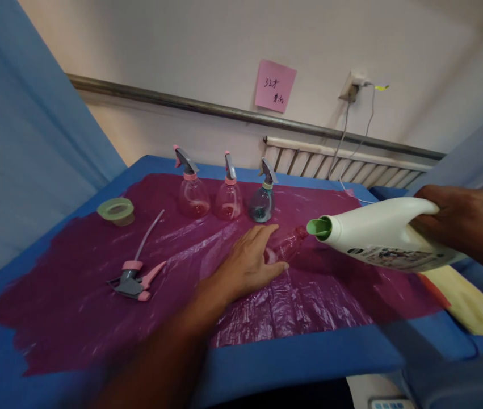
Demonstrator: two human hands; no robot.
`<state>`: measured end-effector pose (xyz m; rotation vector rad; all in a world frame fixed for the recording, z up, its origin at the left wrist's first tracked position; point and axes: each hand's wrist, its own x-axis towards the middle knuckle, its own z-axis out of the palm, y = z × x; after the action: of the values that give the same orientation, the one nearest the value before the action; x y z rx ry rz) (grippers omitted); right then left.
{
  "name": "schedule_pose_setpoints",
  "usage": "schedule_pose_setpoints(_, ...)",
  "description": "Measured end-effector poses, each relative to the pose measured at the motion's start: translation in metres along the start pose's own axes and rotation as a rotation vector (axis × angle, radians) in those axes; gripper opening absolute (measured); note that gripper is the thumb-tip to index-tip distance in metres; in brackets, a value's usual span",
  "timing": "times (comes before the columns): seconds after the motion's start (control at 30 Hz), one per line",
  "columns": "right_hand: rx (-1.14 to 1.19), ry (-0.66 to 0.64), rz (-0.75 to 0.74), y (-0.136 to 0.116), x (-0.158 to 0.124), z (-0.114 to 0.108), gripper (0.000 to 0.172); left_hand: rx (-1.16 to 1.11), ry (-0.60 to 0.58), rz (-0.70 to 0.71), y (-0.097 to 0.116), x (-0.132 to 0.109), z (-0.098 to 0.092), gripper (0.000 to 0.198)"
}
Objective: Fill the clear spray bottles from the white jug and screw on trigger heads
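Note:
My left hand is closed around a clear bottle with its spray head off. The bottle tilts to the right, and its neck meets the jug's mouth. From the right, my right hand grips the handle of a white jug with a green spout. The jug lies nearly level, its spout at the bottle's neck. I cannot make out any liquid running between them. A loose grey and pink spray head with its tube rests at the left.
Behind my hands stand two pink-collared spray bottles and one green-collared spray bottle. A pale green bowl sits at the left. Purple plastic sheeting covers the blue table. A yellow cloth lies at the right edge.

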<state>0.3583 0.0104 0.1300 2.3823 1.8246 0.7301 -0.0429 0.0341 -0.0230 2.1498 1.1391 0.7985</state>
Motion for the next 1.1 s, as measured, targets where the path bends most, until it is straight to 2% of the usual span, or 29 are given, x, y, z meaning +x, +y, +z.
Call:
schedule_pose_setpoints(0.4, -0.061, -0.042, -0.031, -0.005, 0.004, -0.018, 0.044, 0.016, 0.0, 0.029, 0.0, 0.001, -0.001, 0.082)
schedule_pose_setpoints(0.6, -0.048, 0.001, -0.064, -0.006, 0.004, -0.019, 0.041, 0.025, 0.01, 0.034, -0.001, 0.0, 0.001, 0.082)
schedule_pose_setpoints(0.9, -0.045, -0.009, -0.08, -0.009, 0.003, -0.03, 0.039, 0.034, 0.014, 0.049, -0.002, 0.0, 0.002, 0.081)
schedule_pose_setpoints(1.1, -0.046, 0.016, -0.093, -0.007, 0.004, -0.03, 0.039, 0.019, 0.01, 0.044, 0.0, 0.001, 0.001, 0.081)
